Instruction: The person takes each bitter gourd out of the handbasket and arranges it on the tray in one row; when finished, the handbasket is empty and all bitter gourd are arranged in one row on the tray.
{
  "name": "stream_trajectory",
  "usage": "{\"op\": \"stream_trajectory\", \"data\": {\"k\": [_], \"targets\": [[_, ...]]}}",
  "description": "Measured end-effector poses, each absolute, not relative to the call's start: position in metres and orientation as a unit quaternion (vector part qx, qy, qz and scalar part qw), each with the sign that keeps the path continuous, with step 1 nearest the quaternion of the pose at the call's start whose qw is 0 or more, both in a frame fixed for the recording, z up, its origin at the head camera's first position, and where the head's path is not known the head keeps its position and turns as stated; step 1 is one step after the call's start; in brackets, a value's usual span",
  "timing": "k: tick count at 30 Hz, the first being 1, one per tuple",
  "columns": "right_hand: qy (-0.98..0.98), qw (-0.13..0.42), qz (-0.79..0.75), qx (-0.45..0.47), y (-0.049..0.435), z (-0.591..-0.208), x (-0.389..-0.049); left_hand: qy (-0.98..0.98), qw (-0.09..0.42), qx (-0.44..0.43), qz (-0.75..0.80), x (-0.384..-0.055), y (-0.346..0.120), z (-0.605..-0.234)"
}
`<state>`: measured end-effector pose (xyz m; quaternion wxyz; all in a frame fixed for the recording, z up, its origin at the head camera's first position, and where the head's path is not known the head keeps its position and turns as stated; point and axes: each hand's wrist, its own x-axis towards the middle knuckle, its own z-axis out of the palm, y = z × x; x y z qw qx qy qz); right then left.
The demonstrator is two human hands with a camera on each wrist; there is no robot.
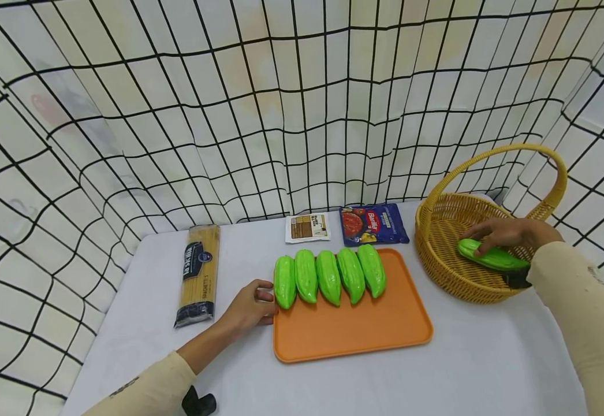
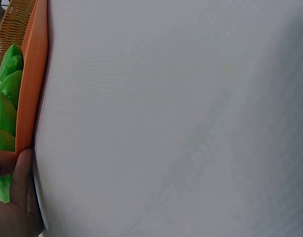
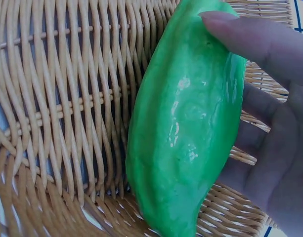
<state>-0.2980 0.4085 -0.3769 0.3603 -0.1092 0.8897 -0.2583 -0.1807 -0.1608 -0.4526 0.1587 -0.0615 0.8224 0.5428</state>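
Inside a woven basket (image 1: pixel 432 268) at the right, my right hand (image 1: pixel 510 234) holds a green gourd (image 1: pixel 499 260). The right wrist view shows the thumb (image 3: pixel 235 34) laid over one end of this shiny, ridged gourd (image 3: pixel 183 128), with the other fingers behind its side. My left hand (image 1: pixel 247 309) pinches the left rim of an orange tray (image 1: pixel 354 335). Several similar green gourds (image 1: pixel 328 277) lie side by side along the tray's far half. The left wrist view has the left fingers (image 2: pixel 20 177) at the tray's edge (image 2: pixel 32 79).
A spaghetti pack (image 1: pixel 198 274) lies left of the tray. Behind the tray are a small white-and-brown packet (image 1: pixel 307 227) and a blue Barilla pouch (image 1: pixel 373 224). The basket's tall handle (image 1: pixel 494 149) arches over it. Black netting (image 1: pixel 302 115) over white cloth encloses the white table (image 1: pixel 239 370).
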Motion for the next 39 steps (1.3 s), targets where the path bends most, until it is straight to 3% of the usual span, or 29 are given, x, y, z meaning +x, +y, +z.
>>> {"op": "stream_trajectory", "data": {"k": [8,19,39], "targets": [[0.89,0.375,-0.24,-0.102,0.406,-0.376,-0.301,0.82,0.161,-0.063,0.546,-0.179,-0.162,-0.454],[0.897,0.347,-0.251,-0.107,0.398,-0.369,-0.296,0.811,0.165,-0.058,0.558,-0.175,-0.163,-0.455],[0.924,0.223,-0.276,-0.14,0.385,-0.348,-0.285,0.815,0.164,-0.05,0.553,-0.182,-0.163,-0.453]]}}
